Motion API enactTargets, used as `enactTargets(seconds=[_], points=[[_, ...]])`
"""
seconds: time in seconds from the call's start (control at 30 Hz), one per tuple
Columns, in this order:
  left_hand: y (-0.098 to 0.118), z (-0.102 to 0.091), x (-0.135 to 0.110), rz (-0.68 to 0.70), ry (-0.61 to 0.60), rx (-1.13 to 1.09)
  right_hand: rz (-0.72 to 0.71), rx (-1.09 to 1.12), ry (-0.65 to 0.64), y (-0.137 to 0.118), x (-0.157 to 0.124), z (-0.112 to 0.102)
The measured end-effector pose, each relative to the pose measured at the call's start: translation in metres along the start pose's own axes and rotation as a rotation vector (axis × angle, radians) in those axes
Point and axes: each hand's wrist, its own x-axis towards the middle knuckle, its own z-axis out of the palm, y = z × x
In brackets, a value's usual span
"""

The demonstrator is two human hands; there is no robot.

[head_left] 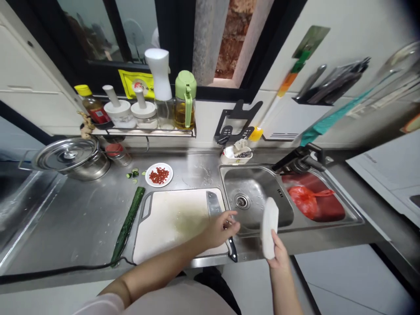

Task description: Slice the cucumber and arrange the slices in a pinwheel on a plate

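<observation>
My right hand [278, 251] grips a white plate [269, 227], turned nearly on its edge, beside the front of the left sink basin. Above the right side of the white cutting board [157, 223] hovers my left hand [221, 229], with loosely bent fingers apart and nothing seen in them. A kitchen knife [213, 202] lies along the board's right edge, its black handle towards me and partly hidden behind that hand. Greenish wet marks stain the board's middle. To the left of the board rests a long cucumber [129, 223].
A small plate of chopped red pieces [159, 175] sits behind the board, near cucumber scraps [134, 173]. A lidded steel pot [72, 157] stands back left. The sink [256, 197] is at right, with a red plastic bag [305, 201] in its second basin. Bottles [185, 100] line the shelf.
</observation>
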Motion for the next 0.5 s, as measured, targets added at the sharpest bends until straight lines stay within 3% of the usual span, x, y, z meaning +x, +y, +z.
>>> enactTargets(seconds=[0.1, 0.23, 0.4, 0.5], points=[[0.009, -0.001, 0.011, -0.033, -0.026, -0.087, 0.099, -0.036, -0.12, 0.008, 0.007, 0.032], [0.008, -0.021, 0.015, -0.13, 0.132, -0.094, 0.065, -0.138, -0.159, 0.017, 0.023, 0.067], [0.013, -0.038, 0.01, -0.082, 0.324, 0.007, -0.177, -0.403, -0.161, 0.031, 0.048, 0.104], [0.013, -0.045, 0.012, -0.031, 0.383, 0.078, -0.315, -0.544, -0.066, 0.032, 0.061, 0.124]])
